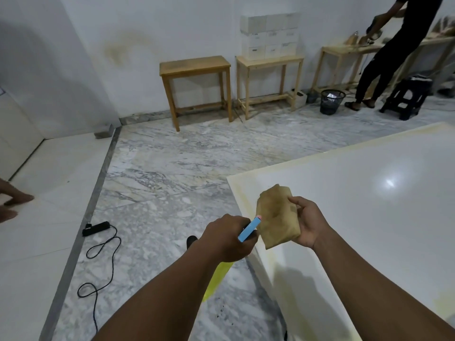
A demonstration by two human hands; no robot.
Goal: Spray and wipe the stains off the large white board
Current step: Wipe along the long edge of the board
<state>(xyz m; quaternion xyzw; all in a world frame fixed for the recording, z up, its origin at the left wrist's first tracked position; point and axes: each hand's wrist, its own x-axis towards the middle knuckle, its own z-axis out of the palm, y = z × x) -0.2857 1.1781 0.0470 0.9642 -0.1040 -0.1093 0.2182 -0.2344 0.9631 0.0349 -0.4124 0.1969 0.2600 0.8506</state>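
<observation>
Left grip (229, 238) knuckles-up around spray bottle (248, 229)

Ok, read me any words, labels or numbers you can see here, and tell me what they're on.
No text here is legible.
White boxes on the wooden table: dark labels on their fronts, too blurred to read.
Spray bottle in the left hand: no print visible.
Cloth in the right hand: no print visible.

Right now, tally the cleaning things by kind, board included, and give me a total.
1 spray bottle, gripped by the left hand
1 cloth, held by the right hand
1 white board
Total: 3
</observation>
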